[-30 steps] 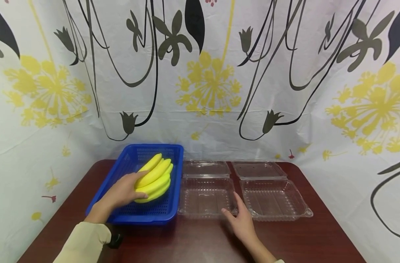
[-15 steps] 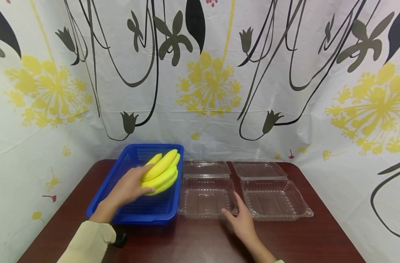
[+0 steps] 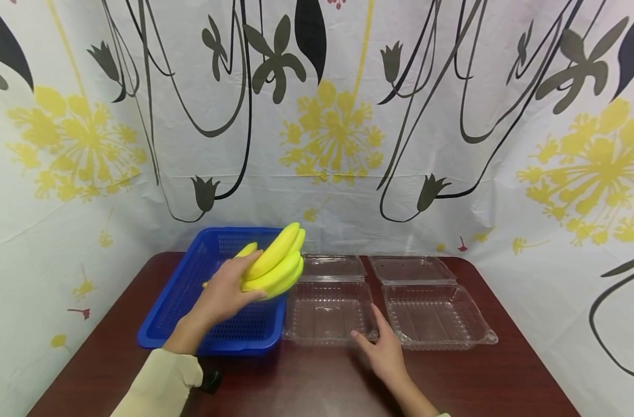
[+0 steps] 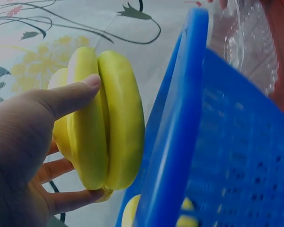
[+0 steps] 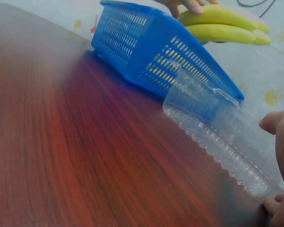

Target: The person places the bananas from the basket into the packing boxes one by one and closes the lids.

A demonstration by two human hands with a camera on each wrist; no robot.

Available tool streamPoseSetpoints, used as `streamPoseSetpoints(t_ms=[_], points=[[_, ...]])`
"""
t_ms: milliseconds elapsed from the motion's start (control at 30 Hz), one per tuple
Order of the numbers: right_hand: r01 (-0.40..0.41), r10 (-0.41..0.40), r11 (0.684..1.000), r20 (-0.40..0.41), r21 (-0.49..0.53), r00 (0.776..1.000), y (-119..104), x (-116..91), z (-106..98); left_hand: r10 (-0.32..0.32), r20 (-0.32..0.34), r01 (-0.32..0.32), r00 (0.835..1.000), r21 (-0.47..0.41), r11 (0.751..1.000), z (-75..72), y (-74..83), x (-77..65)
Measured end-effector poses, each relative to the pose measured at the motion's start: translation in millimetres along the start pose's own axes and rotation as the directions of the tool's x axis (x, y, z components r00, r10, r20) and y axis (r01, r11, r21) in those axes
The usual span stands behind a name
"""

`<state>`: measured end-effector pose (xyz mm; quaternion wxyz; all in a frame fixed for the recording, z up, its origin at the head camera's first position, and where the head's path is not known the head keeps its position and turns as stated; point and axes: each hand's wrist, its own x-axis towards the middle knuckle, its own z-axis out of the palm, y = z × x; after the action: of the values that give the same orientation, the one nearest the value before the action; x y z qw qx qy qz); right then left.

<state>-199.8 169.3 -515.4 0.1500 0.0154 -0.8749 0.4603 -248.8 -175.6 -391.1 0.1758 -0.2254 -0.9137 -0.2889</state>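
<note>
My left hand (image 3: 224, 294) grips a bunch of yellow bananas (image 3: 276, 262), thumb on the near side, and holds it over the right side of a blue basket (image 3: 284, 315). In the left wrist view the fingers curl behind the bunch (image 4: 120, 118), above the basket rim (image 4: 173, 142). More yellow fruit (image 3: 246, 250) shows inside the basket, partly hidden by my hand. My right hand (image 3: 387, 354), thumb and forefinger spread, touches the front right corner of a clear hinged plastic container (image 3: 324, 315). Its lid (image 3: 330, 267) lies folded back.
A second clear container (image 3: 432, 318) stands to the right, its lid (image 3: 411, 269) also folded back. Everything rests on a dark red wooden table (image 3: 306, 382). Behind it hangs a white curtain (image 3: 338, 220) with printed flowers.
My left hand has lifted the banana bunch up and to the right, from inside the basket to above its right rim. My right hand has stayed at the container's corner.
</note>
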Motion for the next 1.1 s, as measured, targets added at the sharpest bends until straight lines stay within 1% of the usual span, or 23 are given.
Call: streamPoseSetpoints(t_ms=[67,200,367,533,633,733,867,967,1100], points=[[-0.001,0.001,1.0,0.004,0.0,1.0,0,0,0,0.025,-0.021,-0.025,0.999,-0.016,1.0,4.6,4.1,1.7],[-0.009,0.009,1.0,0.011,-0.007,1.0,0,0,-1,0.049,-0.054,-0.052,0.997,-0.062,0.997,13.8,12.3,4.7],[-0.017,0.017,1.0,0.012,-0.01,1.0,0,0,-1,0.027,-0.074,-0.036,0.997,-0.118,0.992,23.5,26.3,8.9],[-0.015,0.015,1.0,0.006,-0.009,1.0,1,1,-1,0.006,-0.085,-0.019,0.996,-0.147,0.989,33.7,40.1,11.8],[-0.011,0.011,1.0,0.002,-0.005,1.0,2,1,-1,0.011,-0.097,-0.028,0.995,-0.177,0.984,39.6,47.6,13.0],[-0.008,0.008,1.0,-0.001,-0.008,1.0,2,1,0,0.01,-0.101,-0.032,0.995,-0.213,0.976,46.4,54.4,14.0],[-0.006,0.006,1.0,0.007,-0.013,1.0,3,2,0,-0.022,-0.096,-0.002,0.995,-0.238,0.971,57.7,63.4,13.7],[-0.01,0.01,1.0,0.017,-0.006,1.0,4,2,0,-0.046,-0.079,0.025,0.996,-0.255,0.967,67.8,70.5,13.9],[-0.014,0.014,1.0,0.022,0.003,1.0,5,2,-1,-0.05,-0.058,0.032,0.997,-0.279,0.96,82.1,79.1,14.0]])
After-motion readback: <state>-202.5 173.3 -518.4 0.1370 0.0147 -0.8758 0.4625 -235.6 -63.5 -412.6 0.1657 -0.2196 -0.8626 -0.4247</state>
